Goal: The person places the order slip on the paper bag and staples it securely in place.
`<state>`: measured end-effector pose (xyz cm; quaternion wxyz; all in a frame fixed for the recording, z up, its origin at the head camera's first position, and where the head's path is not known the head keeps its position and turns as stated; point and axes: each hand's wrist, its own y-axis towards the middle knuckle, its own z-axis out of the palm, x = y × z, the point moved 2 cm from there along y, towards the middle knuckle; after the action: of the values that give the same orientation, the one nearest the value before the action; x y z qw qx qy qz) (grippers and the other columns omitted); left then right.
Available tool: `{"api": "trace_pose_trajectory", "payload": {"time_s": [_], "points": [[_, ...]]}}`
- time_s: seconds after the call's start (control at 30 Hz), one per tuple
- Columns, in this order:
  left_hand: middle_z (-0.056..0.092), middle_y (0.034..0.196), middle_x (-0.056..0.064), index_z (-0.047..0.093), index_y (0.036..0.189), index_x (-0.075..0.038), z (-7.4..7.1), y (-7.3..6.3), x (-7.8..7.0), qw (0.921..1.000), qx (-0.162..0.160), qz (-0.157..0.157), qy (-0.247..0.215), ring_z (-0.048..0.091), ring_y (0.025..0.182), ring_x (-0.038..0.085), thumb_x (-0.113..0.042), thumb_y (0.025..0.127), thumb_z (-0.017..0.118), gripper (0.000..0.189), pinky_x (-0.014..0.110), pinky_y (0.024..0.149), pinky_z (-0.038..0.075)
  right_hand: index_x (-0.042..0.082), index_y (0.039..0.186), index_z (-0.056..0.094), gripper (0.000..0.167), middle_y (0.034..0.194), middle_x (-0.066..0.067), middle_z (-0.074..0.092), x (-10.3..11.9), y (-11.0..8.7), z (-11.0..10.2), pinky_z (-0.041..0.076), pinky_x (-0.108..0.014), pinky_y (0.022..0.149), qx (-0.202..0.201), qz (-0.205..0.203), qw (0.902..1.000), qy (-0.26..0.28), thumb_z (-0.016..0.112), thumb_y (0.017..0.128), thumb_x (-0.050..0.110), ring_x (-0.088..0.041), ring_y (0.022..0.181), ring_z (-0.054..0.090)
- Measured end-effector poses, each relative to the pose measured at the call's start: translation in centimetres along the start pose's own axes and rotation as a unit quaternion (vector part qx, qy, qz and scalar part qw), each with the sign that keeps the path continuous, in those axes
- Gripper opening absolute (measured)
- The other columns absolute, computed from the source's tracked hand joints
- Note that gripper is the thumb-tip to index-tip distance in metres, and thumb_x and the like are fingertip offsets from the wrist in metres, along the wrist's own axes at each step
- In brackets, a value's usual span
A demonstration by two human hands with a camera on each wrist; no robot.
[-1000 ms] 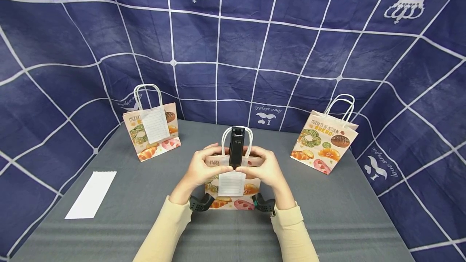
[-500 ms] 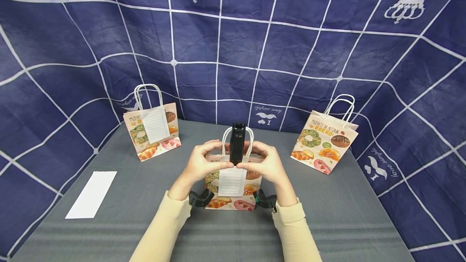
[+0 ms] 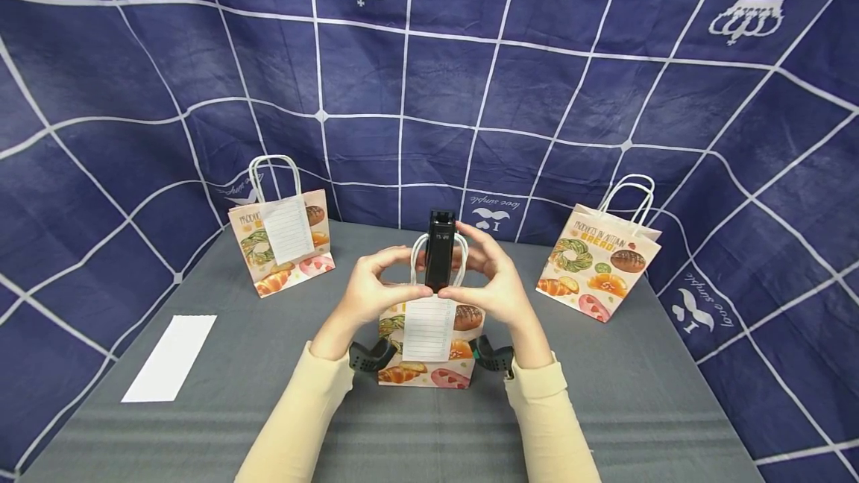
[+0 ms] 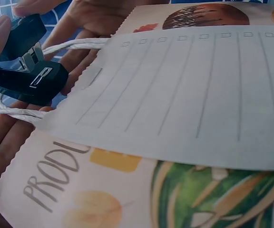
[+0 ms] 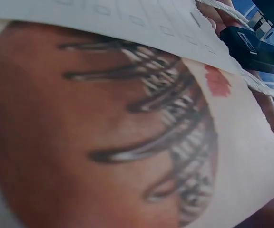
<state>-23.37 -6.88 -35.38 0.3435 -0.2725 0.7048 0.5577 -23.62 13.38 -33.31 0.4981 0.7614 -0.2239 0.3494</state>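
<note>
In the head view, a black stapler (image 3: 439, 256) stands between my two hands, in front of the white handles of the middle paper bag. My left hand (image 3: 373, 289) and right hand (image 3: 495, 285) both hold it, thumb tips meeting at its near end. Fingers of both hands lie behind the bag's top edge. A lined white slip (image 3: 426, 330) hangs on the front of the bread-print bag (image 3: 396, 375). The left wrist view shows a staple (image 4: 95, 77) at the slip's top edge; there the stapler (image 4: 44, 80) has its mouth apart, clear of the slip.
At the back left stands another bread-print bag (image 3: 258, 270) with a lined slip (image 3: 288, 229) on its front. A third bag (image 3: 597, 263) at the back right shows no slip. A white paper strip (image 3: 170, 358) lies on the grey tabletop (image 3: 268, 349) at left.
Both hands and the stapler have moved up and away from the slip, toward the bag's handles. The right index finger now reaches higher beside the stapler. The bags have stayed put.
</note>
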Motion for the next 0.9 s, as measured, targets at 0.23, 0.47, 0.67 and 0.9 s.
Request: {"api": "trace_pose_trajectory", "payload": {"time_s": [0.23, 0.47, 0.67, 0.9], "points": [[0.067, 0.099, 0.021, 0.064, 0.105, 0.010, 0.0, 0.4, -2.9, 0.9994, 0.020, 0.005, 0.027, 0.061, 0.096, 0.031, 0.012, 0.066, 0.078, 0.041, 0.043, 0.096, 0.040, 0.007, 0.141, 0.038, 0.087, 0.125, -0.012, 0.057, 0.0, 0.4, -0.3, 0.045, -0.047, 0.090, 0.002, -0.029, 0.9995, -0.012, 0.085, 0.068, 0.012, -0.021, 0.109, 0.058], [0.067, 0.099, 0.023, 0.064, 0.105, 0.011, 0.1, 0.4, -3.5, 0.9996, 0.014, -0.007, 0.024, 0.060, 0.098, 0.036, 0.012, 0.067, 0.077, 0.040, 0.044, 0.098, 0.038, 0.001, 0.137, 0.042, 0.077, 0.131, -0.007, 0.047, 0.4, 0.8, -0.1, 0.043, -0.043, 0.095, 0.013, -0.059, 0.9982, -0.007, 0.080, 0.070, -0.004, -0.021, 0.117, 0.051], [0.067, 0.097, 0.021, 0.064, 0.105, 0.011, 0.3, 0.3, -3.4, 0.9996, 0.008, -0.010, 0.023, 0.063, 0.092, 0.031, 0.012, 0.067, 0.077, 0.040, 0.039, 0.095, 0.040, -0.006, 0.133, 0.041, 0.066, 0.134, -0.010, 0.044, 0.8, 0.9, 0.5, 0.041, -0.038, 0.097, 0.001, -0.054, 0.9984, 0.013, 0.076, 0.081, 0.015, -0.021, 0.117, 0.050], [0.067, 0.098, 0.018, 0.065, 0.106, 0.008, 0.3, 0.0, -1.3, 0.9997, 0.000, -0.022, -0.011, 0.062, 0.093, 0.032, 0.011, 0.068, 0.078, 0.041, 0.031, 0.081, 0.052, -0.009, 0.126, 0.049, 0.060, 0.129, -0.013, 0.047, 0.9, 1.1, 0.8, 0.040, -0.035, 0.099, -0.041, -0.068, 0.9968, 0.009, 0.076, 0.081, 0.021, -0.022, 0.117, 0.050]]}}
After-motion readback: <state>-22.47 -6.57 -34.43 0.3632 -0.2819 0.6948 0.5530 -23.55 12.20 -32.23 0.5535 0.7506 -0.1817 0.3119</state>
